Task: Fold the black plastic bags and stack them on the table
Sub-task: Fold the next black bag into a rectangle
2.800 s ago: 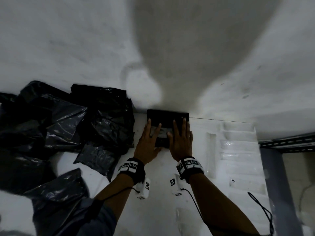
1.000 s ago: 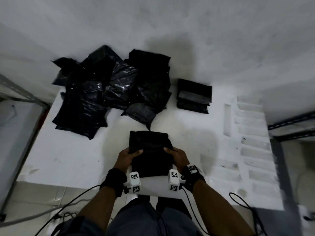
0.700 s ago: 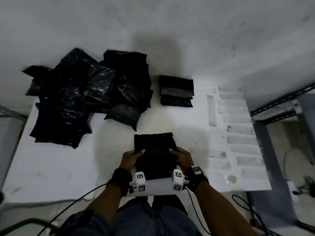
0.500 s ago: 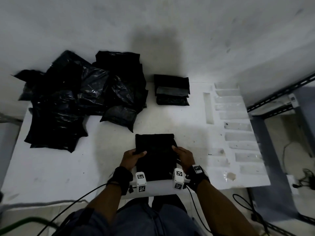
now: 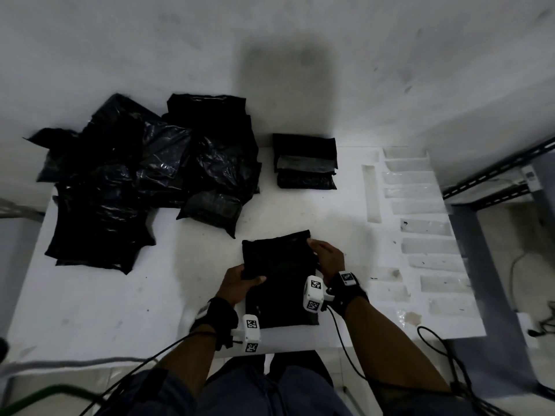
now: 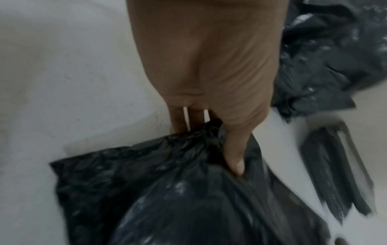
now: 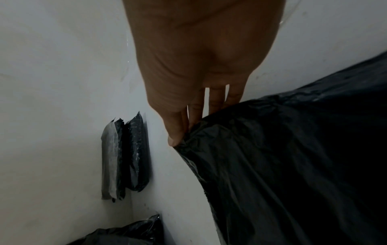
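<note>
A black plastic bag (image 5: 280, 274) lies flat near the front edge of the white table (image 5: 105, 298). My left hand (image 5: 240, 280) pinches its left edge, thumb on top (image 6: 234, 159). At the bag's far right corner my right hand (image 5: 326, 255) pinches the plastic between thumb and fingers (image 7: 178, 132). The far end of the bag is tilted, its right corner farther away. A small stack of folded bags (image 5: 304, 163) sits at the back of the table by the wall, also in the right wrist view (image 7: 125, 159).
A heap of loose black bags (image 5: 144, 175) covers the back left of the table. Clear tape strips (image 5: 426, 226) line the table's right side. A grey metal rack (image 5: 495, 187) stands to the right. Cables hang from both wrists.
Both hands left the folded stack at the back and took a fresh bag at the front edge. In the last half second the right hand slid up to the bag's far right corner.
</note>
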